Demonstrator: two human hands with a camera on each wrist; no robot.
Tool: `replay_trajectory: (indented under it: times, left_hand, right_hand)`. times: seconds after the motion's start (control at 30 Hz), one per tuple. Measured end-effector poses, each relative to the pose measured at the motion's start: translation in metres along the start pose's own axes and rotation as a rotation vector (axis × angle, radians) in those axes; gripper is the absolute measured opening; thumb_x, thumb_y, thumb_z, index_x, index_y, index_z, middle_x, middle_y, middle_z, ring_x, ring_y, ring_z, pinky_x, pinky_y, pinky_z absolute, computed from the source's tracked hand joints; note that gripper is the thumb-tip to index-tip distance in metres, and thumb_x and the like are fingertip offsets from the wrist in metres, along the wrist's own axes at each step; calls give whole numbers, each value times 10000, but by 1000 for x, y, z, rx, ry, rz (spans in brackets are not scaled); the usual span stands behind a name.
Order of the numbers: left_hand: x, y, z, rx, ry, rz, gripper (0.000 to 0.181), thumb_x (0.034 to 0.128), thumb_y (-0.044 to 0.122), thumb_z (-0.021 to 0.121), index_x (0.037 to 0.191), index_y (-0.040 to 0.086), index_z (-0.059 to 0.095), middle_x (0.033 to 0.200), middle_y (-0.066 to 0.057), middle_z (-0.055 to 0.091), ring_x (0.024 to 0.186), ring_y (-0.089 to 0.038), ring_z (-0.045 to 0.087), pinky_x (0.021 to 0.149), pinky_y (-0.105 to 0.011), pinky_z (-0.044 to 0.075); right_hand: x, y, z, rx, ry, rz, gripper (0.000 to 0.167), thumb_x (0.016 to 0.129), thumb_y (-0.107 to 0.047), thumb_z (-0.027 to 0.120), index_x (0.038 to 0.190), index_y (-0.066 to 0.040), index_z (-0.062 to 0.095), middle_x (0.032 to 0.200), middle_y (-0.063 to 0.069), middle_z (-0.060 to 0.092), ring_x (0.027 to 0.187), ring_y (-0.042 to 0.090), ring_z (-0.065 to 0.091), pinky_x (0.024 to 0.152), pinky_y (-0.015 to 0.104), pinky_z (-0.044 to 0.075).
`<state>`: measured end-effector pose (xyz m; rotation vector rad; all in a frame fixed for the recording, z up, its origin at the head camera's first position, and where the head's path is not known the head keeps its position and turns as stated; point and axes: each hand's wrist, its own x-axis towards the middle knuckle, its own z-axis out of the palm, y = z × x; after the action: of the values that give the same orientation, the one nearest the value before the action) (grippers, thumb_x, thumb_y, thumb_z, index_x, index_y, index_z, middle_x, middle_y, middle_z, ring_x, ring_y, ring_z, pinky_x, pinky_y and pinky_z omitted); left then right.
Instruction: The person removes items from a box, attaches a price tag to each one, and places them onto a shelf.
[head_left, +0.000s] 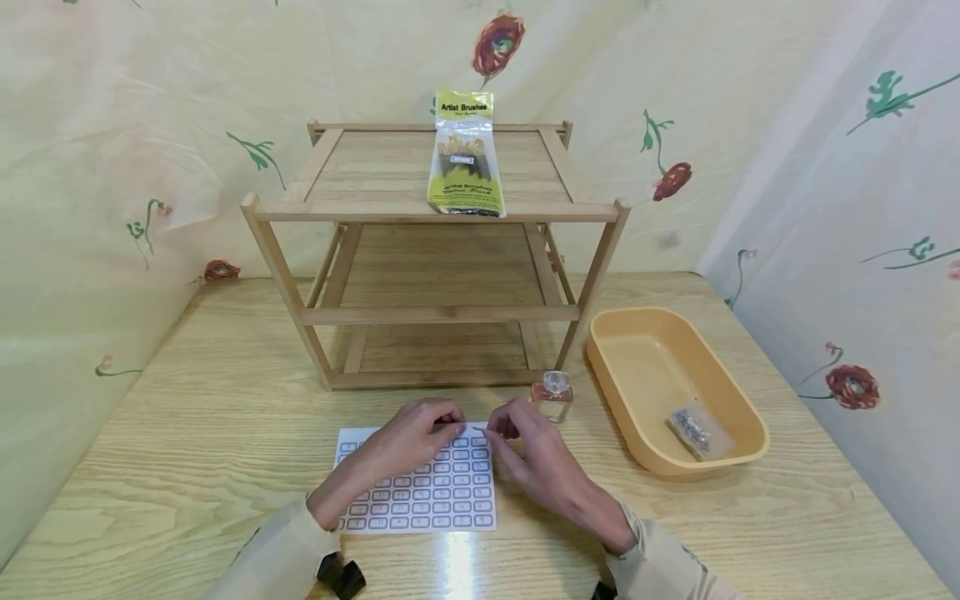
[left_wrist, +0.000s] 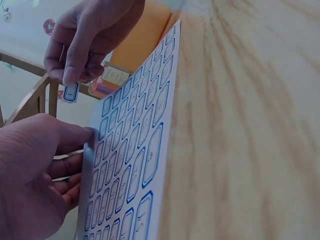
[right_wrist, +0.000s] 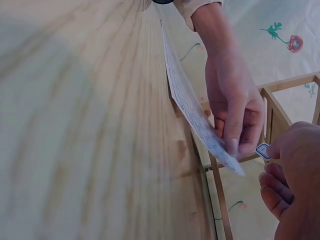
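A white sheet of stickers [head_left: 442, 504], printed with rows of blue-framed labels, lies on the table in the head view. My left hand [head_left: 411, 437] pinches its far edge, thumb on top and fingers curled, as the left wrist view [left_wrist: 35, 170] shows. Just off the sheet's far right corner, my right hand [head_left: 546, 462] holds one small sticker [left_wrist: 70, 92] between thumb and forefinger. That sticker [right_wrist: 262, 150] hangs apart from the sheet in the right wrist view. Close behind the right hand stands a perfume bottle [head_left: 552, 402] with a clear stopper.
A three-tier wooden shelf [head_left: 442, 314] stands behind the sheet. On its top leans a pack of artist brushes [head_left: 467, 158] bearing a small label. To the right is a yellow plastic tray [head_left: 622, 392] with a small clear bag of metal pieces [head_left: 699, 431] inside.
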<state>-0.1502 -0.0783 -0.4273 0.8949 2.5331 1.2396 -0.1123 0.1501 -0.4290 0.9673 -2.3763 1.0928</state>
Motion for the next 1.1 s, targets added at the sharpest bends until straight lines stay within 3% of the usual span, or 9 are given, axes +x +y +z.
replay_trajectory:
  times: [0.23,0.43,0.73,1.1]
  left_hand:
    - [2,-3,2,36,-4,-23,122,1036,105,618,1067,85,734,948,34,685,820,-105,596,748,-315,517]
    - [3,-5,3,64,-1,-35,118,1018,121,650,1091,75,731,1014,-11,697,932,-152,634,818,-368,539]
    - [3,-5,4,99,17,-35,121,992,126,684,1095,74,720,1041,-24,679,994,-196,627,859,-400,532]
    - [3,-6,5,96,12,-35,119,983,111,688,1096,82,715,1041,-9,660,986,-183,618,857,-396,528]
  right_hand:
    - [-1,3,-1,15,16,-15,129,965,27,682,1006,-61,596,968,51,630,825,125,602,700,268,559]
    - [-2,3,-1,20,19,-17,77,999,-30,661,1005,-65,593,971,49,631,825,121,600,701,268,558]
    - [-1,3,-2,3,43,-28,263,863,127,735,987,-56,592,939,23,619,800,109,598,670,274,561]
    - [-2,5,-1,22,41,-35,99,975,8,669,999,-55,596,947,46,631,806,119,597,669,289,562]
